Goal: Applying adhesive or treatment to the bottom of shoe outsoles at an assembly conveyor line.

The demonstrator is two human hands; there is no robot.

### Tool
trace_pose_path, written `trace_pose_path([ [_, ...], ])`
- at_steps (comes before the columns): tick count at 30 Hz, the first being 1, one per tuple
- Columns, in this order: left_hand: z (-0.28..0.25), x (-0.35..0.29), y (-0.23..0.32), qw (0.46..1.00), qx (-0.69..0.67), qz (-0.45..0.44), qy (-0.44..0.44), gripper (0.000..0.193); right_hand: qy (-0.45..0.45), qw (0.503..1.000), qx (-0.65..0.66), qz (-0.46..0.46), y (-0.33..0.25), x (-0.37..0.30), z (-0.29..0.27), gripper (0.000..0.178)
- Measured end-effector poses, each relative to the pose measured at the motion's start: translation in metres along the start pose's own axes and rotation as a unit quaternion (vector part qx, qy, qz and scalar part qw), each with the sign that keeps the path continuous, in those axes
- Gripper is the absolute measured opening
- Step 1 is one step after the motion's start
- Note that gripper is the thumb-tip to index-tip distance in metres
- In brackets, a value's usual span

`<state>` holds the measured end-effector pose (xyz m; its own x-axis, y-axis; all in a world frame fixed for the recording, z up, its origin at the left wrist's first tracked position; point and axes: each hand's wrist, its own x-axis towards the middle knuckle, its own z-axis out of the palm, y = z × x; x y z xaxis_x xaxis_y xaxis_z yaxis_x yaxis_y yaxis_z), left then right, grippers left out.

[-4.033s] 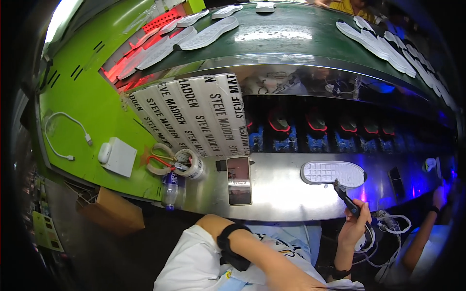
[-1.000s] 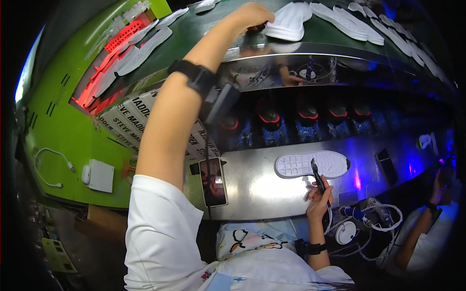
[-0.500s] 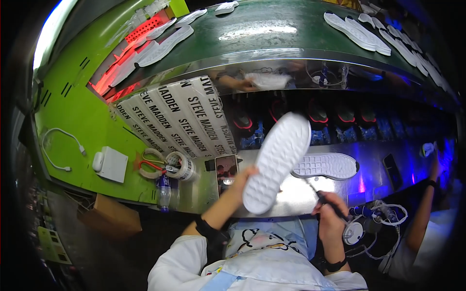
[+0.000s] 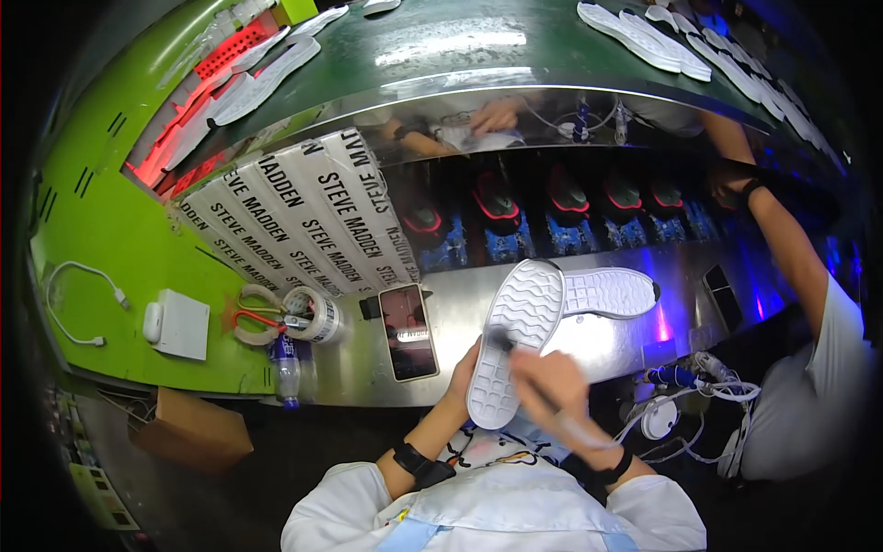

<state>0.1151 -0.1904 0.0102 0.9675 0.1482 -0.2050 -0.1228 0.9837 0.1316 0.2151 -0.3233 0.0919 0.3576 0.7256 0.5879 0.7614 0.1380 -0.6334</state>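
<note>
So the left hand (image 4: 463, 375) is gripping a white shoe sole (image 4: 525, 308) by its left edge, toward the near end. The sole is up in front of the person's body, tread side showing, with its far end leaning off to the right. The right hand (image 4: 556, 379) is kinda blurry, but it's closed around a dark tool (image 4: 501, 337), and the tip is right at the tread; can't tell if it's actually touching.

Just behind, a second sole (image 4: 611, 292) lies on the metal bench (image 4: 368, 385), its left end partly covered by the held one. Left of that there's a phone (image 4: 408, 333), then a roll of white tape (image 4: 320, 320) with orange-handled scissors (image 4: 260, 319) beside it and a plastic bottle (image 4: 288, 373) on the near side. A big printed box (image 4: 299, 216) stands behind those. More white soles (image 4: 644, 41) sit on the green belt (image 4: 460, 46) at the far side. Over on the right, a co-worker's arm (image 4: 793, 241) reaches in under the belt.
</note>
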Motion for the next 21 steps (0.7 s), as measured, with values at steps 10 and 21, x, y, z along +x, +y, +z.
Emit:
trace_pose_path([
  [10,0.008,0.014,0.02,0.998,0.007,0.034,-0.061,0.061,-0.143,0.977,0.16,-0.012,-0.021,-0.011,0.006,0.024],
  [21,0.04,0.04,0.047,0.961,0.19,-0.199,-0.012,0.047,-0.238,0.926,0.27,0.114,0.006,0.005,-0.018,0.02],
])
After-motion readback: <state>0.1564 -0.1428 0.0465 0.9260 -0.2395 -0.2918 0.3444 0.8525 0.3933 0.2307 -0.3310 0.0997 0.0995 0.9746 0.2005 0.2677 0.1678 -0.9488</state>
